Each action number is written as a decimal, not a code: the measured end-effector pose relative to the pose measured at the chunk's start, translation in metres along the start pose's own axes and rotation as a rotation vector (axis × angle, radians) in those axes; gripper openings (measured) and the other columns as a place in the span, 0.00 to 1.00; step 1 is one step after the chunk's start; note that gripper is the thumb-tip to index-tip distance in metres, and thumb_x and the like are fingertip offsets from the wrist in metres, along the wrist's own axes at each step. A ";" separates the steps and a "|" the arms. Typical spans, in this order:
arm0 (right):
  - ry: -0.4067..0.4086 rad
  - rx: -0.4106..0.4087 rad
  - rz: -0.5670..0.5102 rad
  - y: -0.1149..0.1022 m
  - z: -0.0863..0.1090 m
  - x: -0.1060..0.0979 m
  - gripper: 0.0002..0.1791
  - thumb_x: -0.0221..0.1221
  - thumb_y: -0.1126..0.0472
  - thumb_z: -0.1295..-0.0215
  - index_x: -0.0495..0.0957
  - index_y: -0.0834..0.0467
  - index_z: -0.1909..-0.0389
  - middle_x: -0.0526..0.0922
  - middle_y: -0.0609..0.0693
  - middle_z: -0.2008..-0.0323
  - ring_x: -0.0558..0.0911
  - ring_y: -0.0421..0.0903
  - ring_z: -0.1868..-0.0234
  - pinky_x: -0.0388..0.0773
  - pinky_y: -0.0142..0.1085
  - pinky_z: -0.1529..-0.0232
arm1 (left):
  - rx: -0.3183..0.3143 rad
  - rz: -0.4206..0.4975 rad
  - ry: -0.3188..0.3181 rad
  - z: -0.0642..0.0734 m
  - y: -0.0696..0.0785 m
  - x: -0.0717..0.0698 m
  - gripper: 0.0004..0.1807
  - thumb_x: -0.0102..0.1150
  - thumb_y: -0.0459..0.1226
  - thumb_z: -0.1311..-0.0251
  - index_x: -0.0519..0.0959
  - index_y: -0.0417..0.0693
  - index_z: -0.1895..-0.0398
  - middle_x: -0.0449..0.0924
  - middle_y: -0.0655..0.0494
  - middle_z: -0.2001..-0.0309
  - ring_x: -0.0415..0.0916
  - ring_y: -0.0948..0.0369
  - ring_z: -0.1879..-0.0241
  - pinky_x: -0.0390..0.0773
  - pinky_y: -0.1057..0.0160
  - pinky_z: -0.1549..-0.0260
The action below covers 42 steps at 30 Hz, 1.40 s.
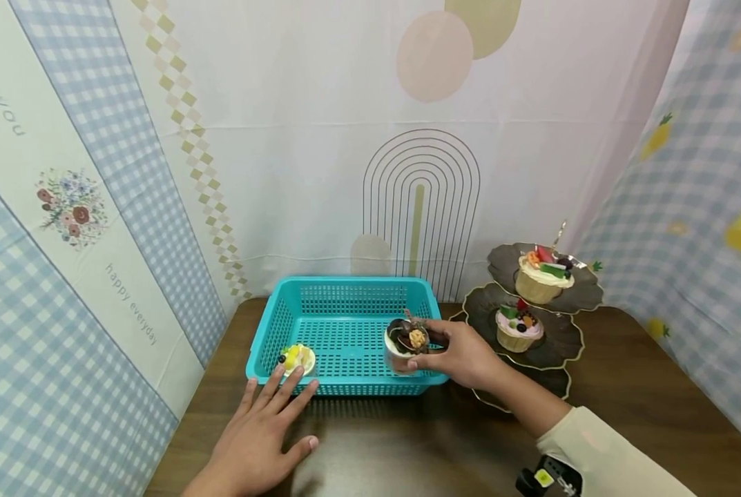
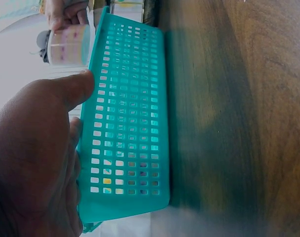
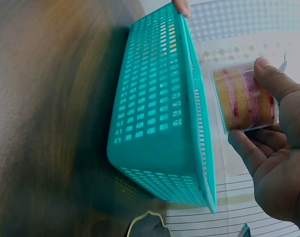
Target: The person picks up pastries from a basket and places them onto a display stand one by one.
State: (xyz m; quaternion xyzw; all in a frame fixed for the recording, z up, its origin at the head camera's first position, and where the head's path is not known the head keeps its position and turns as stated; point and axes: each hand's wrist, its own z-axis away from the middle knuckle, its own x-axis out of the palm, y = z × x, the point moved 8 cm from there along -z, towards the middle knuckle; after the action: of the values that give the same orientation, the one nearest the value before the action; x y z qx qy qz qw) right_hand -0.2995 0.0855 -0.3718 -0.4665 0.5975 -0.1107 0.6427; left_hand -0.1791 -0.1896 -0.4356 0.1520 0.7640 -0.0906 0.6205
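Note:
My right hand (image 1: 463, 353) grips a clear cup of layered cake (image 3: 246, 96) between thumb and fingers. Sponge and pink layers show through its side, and dark toppings with a nut-like piece sit on top. In the right wrist view the cup is above the rim of a turquoise plastic basket (image 1: 345, 390). My left hand (image 1: 261, 431) lies with fingers straight and spread at the basket's front left rim. Just beyond those fingertips, inside the basket, is a small cream-topped cake (image 1: 300, 359) with yellow fruit; its lower part is hidden.
At the right stands a tiered stand of dark scalloped plates (image 1: 569, 338) with gold edges. One cupcake (image 1: 541, 279) with fruit sits on its top plate, and a pink-topped cupcake (image 1: 519, 328) sits on the plate below. Patterned cloth (image 1: 295, 172) hangs behind the wooden table (image 1: 631, 407).

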 end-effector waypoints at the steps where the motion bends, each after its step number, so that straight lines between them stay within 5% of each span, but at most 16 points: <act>1: 0.004 0.005 -0.002 0.000 0.002 -0.002 0.43 0.70 0.39 0.56 0.72 0.55 0.39 0.79 0.49 0.50 0.79 0.45 0.51 0.80 0.36 0.59 | -0.001 0.000 0.000 0.000 0.000 0.000 0.41 0.33 0.71 0.42 0.44 0.73 0.27 0.39 0.63 0.26 0.30 0.57 0.28 0.36 0.42 0.35; 11: 0.010 0.003 -0.016 0.008 0.017 -0.014 0.42 0.70 0.40 0.55 0.72 0.55 0.39 0.81 0.48 0.55 0.81 0.41 0.57 0.80 0.32 0.66 | 0.010 -0.022 0.027 -0.002 -0.001 -0.003 0.41 0.34 0.70 0.42 0.45 0.72 0.26 0.35 0.66 0.26 0.30 0.57 0.28 0.38 0.41 0.35; 42: 0.056 0.156 0.038 0.051 0.076 -0.048 0.45 0.71 0.39 0.59 0.72 0.60 0.41 0.81 0.51 0.54 0.80 0.42 0.55 0.79 0.33 0.61 | 0.016 -0.005 0.043 0.000 0.002 -0.004 0.40 0.35 0.69 0.41 0.46 0.71 0.27 0.36 0.65 0.26 0.34 0.55 0.28 0.38 0.41 0.35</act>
State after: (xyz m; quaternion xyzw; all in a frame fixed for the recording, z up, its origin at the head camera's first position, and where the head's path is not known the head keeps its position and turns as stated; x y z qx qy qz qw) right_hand -0.2673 0.1824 -0.3882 -0.4006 0.6136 -0.1578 0.6620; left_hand -0.1778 -0.1880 -0.4313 0.1569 0.7768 -0.0950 0.6024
